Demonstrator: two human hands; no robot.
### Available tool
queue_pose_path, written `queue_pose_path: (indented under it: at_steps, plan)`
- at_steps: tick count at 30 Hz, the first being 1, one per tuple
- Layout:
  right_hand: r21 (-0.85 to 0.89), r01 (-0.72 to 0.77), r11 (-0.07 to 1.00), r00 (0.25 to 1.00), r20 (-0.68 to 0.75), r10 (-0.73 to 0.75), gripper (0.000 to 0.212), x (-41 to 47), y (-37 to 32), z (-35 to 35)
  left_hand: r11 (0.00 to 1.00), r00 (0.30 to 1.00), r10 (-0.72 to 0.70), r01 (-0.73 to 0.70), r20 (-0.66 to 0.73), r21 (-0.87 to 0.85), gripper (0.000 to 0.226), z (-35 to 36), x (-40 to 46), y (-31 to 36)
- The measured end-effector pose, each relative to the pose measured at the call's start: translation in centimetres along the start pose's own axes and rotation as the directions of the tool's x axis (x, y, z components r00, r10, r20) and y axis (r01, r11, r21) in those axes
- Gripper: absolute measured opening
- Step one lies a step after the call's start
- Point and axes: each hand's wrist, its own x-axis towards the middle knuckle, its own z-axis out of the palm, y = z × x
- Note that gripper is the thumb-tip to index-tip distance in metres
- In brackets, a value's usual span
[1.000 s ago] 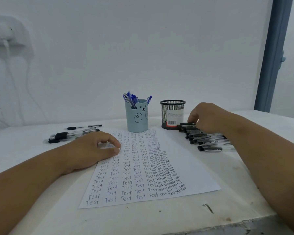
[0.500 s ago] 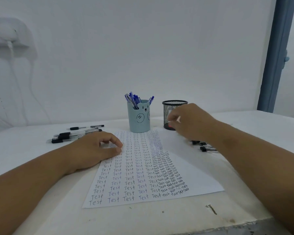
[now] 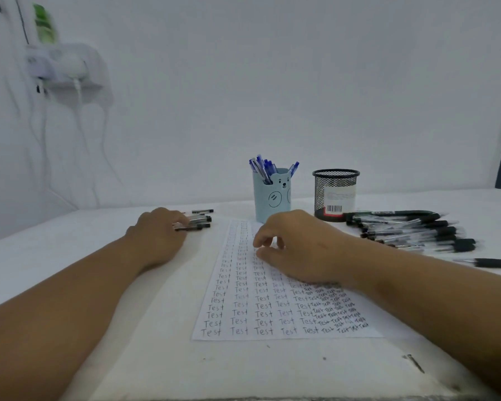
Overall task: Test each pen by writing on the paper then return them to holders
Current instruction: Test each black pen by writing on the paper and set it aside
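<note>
White wall, white table (image 3: 70, 256) | paper (image 3: 272, 314) lies centred for writing | right hand (image 3: 298, 247) rests on it, fingers curled, its grip not discernible | left hand (image 3: 156, 235) touches left pens (image 3: 198, 222), grip unclear | black pens (image 3: 411, 230) piled right, beside mesh holder (image 3: 335, 195); blue holder (image 3: 271, 198) filled

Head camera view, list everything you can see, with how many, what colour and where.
paper: one, white, covered in handwritten "Test", centre of table
bear holder: one, light blue, behind the paper, holding several blue pens
mesh holder: one, black, right of the bear holder, no pens showing above its rim
right pen pile: many, black-capped, lying right of the paper
left pen pile: a few, black-capped, at the left fingers
table: one, white
wall shelf: one, white, upper left, cables hanging
left hand: on the left pen pile
right hand: over the paper, fingers curled
</note>
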Motion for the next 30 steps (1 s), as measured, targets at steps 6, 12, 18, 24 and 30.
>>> queue_pose_path:
  at_steps: [6, 12, 18, 24, 30]
  plan:
    - [0.006, 0.025, 1.000, 1.000, 0.007, -0.025, 0.026, 0.0, 0.6, 0.1, 0.991, 0.998, -0.002, 0.011, -0.067, 0.133, 0.015, 0.2, 0.2, 0.3]
    - [0.028, 0.025, 0.999, 1.000, 0.016, -0.026, 0.025, 0.0, 0.9, 0.2, 0.983, 0.997, 0.009, 0.006, -0.080, 0.182, 0.014, 0.3, 0.2, 0.3]
    - [0.051, 0.026, 0.998, 0.999, 0.017, -0.027, 0.023, -0.1, 0.9, 0.2, 0.983, 0.994, 0.065, -0.048, -0.089, 0.180, 0.005, 0.3, 0.2, 0.2]
    - [0.070, 0.030, 0.997, 0.999, 0.010, -0.031, 0.022, -0.2, 1.0, 0.2, 0.957, 0.984, 0.137, -0.103, -0.110, 0.271, 0.016, 0.6, 0.4, 0.5]
    - [0.116, 0.022, 0.993, 1.000, -0.011, -0.021, 0.020, -0.5, 1.3, -0.1, 0.785, 0.880, 0.177, -0.396, -0.440, -0.477, 0.026, -0.4, -0.7, 3.1]
